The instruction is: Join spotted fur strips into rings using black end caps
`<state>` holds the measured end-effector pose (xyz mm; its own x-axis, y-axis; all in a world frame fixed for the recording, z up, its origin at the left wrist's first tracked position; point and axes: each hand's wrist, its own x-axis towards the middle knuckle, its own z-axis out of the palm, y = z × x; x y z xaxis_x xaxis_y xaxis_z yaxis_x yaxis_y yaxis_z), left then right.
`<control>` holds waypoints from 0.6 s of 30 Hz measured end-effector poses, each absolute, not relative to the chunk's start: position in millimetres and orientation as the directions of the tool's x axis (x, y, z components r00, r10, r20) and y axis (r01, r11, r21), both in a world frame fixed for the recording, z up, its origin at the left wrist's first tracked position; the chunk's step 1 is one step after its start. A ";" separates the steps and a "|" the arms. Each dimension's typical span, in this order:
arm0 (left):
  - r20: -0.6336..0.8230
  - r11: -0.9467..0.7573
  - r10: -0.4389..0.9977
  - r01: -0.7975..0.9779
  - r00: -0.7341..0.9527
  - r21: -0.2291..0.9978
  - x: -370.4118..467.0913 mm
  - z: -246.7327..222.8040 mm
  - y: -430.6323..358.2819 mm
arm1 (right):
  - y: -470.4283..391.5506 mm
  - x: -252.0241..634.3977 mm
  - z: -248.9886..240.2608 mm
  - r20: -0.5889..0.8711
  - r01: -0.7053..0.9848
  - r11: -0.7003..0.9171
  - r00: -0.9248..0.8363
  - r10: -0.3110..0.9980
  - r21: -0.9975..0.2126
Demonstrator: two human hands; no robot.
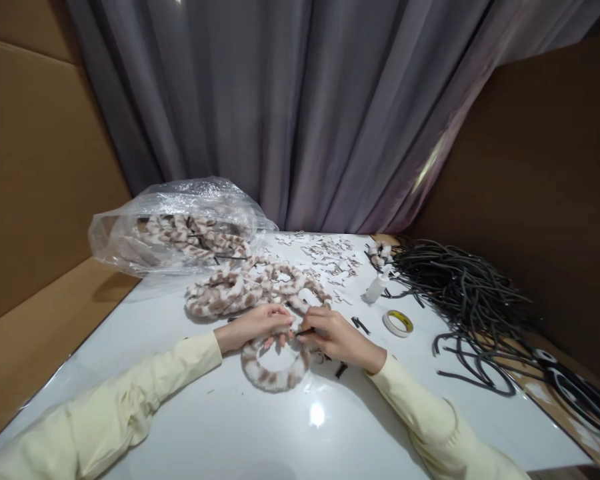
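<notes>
A fluffy white and brown ring (276,377) lies on the white table in front of me. At its far edge my left hand (264,325) is closed, pinching the fur ring with thumb and fingers. My right hand (334,335) is closed at the ring's right end, its fingertips around something small and dark that I cannot make out well. The two hands nearly meet, and the ring's far part is partly hidden by fingers. Right behind the hands is a pile of similar fur rings (225,292).
A clear plastic bag (130,233) with more fur rings stands back left. Small scraps (333,257) lie at the back. To the right are a white bottle (377,287), a tape roll (398,324), short black pieces (360,325) and a heap of black tubing (460,287). Cardboard walls (545,173) flank the table.
</notes>
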<state>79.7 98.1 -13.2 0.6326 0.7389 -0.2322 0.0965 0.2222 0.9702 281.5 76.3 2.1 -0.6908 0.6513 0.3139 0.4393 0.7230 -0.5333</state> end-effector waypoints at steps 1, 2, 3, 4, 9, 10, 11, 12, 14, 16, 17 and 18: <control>-0.237 0.214 0.733 0.114 0.637 0.970 79.7 -12.9 98.0 | 75.4 279.7 1.5 0.330 0.426 0.724 -0.685 0.650 -0.542; -0.244 0.206 0.725 0.136 0.644 0.969 79.4 -12.8 97.9 | 74.4 278.0 1.1 0.348 0.414 0.721 -0.672 0.654 -0.556; -0.252 0.197 0.717 0.158 0.650 0.968 79.1 -13.1 98.0 | 73.4 276.3 1.2 0.367 0.406 0.712 -0.650 0.666 -0.573; -0.260 0.190 0.710 0.177 0.655 0.966 78.6 -13.6 98.3 | 72.4 275.0 1.8 0.386 0.405 0.698 -0.618 0.685 -0.591; -0.263 0.204 0.740 0.166 0.619 0.965 78.5 -18.6 99.0 | 68.8 278.2 12.2 0.407 0.366 0.491 -0.285 0.868 -0.790; -0.263 0.213 0.749 0.155 0.608 0.965 79.0 -19.4 98.8 | 68.9 280.8 15.0 0.389 0.306 0.439 -0.214 0.896 -0.845; -0.265 0.223 0.755 0.145 0.600 0.964 79.6 -20.0 98.6 | 69.4 283.8 17.6 0.362 0.232 0.391 -0.161 0.918 -0.891; -0.269 0.234 0.758 0.139 0.594 0.962 80.1 -20.4 98.5 | 70.2 286.9 19.9 0.328 0.155 0.346 -0.129 0.936 -0.925; -0.280 0.253 0.762 0.130 0.584 0.959 80.8 -20.5 98.2 | 72.4 292.4 23.3 0.253 0.027 0.257 -0.114 0.961 -0.966; -0.286 0.266 0.765 0.121 0.576 0.956 80.8 -19.9 98.3 | 74.8 295.6 24.9 0.168 -0.058 0.161 -0.155 0.973 -0.985; -0.287 0.271 0.767 0.116 0.573 0.956 80.5 -19.5 98.4 | 75.8 296.3 25.1 0.130 -0.086 0.115 -0.191 0.973 -0.990; -0.288 0.276 0.769 0.109 0.571 0.955 80.1 -19.0 98.6 | 76.8 296.3 25.1 0.100 -0.108 0.076 -0.232 0.968 -0.991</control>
<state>80.1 98.6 -19.0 0.5715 0.7685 -0.2877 0.1095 0.2760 0.9549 296.3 76.8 25.1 -0.2317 0.9677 0.0998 -0.1084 0.0762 -0.9912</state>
